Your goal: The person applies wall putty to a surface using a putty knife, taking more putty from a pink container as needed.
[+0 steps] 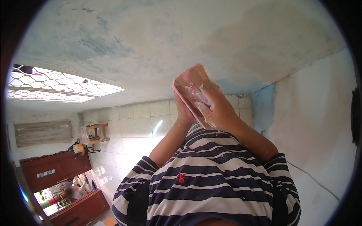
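A flat pink rectangular plate (196, 73), smeared with white paste, is held up tilted in front of my chest. My left hand (183, 109) supports it along its left side from behind, its fingers mostly hidden by the plate. My right hand (215, 111) lies against the near face, fingers bent and coated with white paste; whether something else is pinched in them I cannot make out. Both forearms rise from my striped shirt.
A patchy plastered wall (233, 37) spans the upper view. At left are a grilled window (60, 88), a wooden stool (94, 133), a red-brown door (56, 173) and a person (71, 192) beyond it. Pale tiles (132, 143) cover the floor; another wall (309, 124) rises at right.
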`<state>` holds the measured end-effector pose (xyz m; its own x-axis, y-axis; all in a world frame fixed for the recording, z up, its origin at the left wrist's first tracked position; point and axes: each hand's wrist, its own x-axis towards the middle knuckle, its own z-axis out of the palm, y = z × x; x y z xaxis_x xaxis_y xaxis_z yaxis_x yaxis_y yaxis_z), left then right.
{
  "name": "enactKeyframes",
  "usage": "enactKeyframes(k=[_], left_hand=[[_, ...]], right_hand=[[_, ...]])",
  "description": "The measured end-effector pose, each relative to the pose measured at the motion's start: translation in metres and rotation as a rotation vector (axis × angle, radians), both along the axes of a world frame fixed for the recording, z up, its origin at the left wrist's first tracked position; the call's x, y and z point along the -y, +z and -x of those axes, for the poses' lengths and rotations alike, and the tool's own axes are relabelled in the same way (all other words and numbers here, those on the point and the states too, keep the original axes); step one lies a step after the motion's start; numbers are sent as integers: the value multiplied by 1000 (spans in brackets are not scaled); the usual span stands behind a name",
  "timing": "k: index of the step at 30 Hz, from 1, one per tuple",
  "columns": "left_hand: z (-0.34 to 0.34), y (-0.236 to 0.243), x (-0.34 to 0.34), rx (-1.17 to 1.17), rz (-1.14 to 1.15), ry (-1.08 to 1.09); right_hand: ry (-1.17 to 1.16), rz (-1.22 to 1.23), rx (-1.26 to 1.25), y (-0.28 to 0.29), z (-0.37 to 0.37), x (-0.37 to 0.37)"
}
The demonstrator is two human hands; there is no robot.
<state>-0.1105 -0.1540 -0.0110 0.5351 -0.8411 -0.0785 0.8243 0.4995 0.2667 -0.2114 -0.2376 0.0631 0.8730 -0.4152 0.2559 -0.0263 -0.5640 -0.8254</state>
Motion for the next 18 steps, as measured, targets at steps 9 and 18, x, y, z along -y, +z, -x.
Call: enactKeyframes(k=[9, 18], left_hand=[[-25, -23, -22, 100, -66, -10], [-96, -20, -53, 142, -250, -53]], right_hand=[[49, -610, 20, -10, -14, 8], [-93, -1122, 159, 6, -54, 4]])
